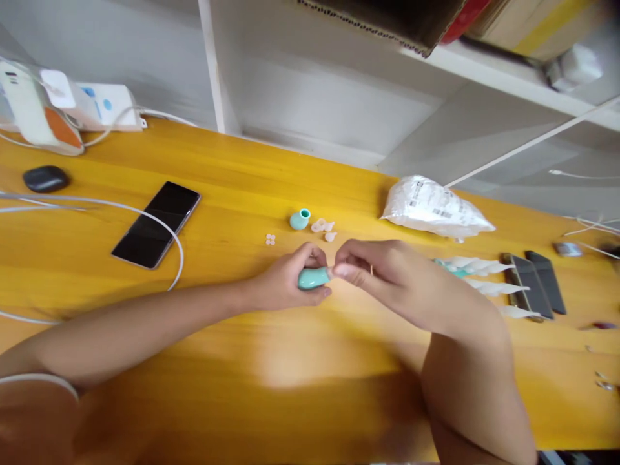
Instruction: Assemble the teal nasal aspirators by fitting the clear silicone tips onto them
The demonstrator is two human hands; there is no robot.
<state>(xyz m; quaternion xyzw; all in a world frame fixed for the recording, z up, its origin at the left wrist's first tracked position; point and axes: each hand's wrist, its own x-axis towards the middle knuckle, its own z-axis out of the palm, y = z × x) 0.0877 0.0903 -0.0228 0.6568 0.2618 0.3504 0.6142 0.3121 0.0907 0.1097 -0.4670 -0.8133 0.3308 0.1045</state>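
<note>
My left hand (pixel 294 279) is wrapped round a small glossy mint-green bulb (pixel 312 279) that lies on its side, its neck pointing right. At the neck, my right hand (pixel 372 271) pinches with thumb and forefinger a small pale, translucent piece (pixel 330 273), mostly covered by the fingertips. A second mint-green bulb (pixel 299 219) with an open round mouth stands behind the hands on the table. Beside it lie several small translucent nozzle tips (pixel 323 226). A cluster of tiny clear round pieces (pixel 270 239) is to their left.
A black phone (pixel 157 226) lies left, crossed by a white cable (pixel 177 242). A white plastic parcel (pixel 436 206) sits back right. White spiky pieces (pixel 484 266) and dark flat slabs (pixel 535 284) lie beyond my right arm. A power strip (pixel 111 106) stands back left; a cardboard box (pixel 378 19) overhangs above.
</note>
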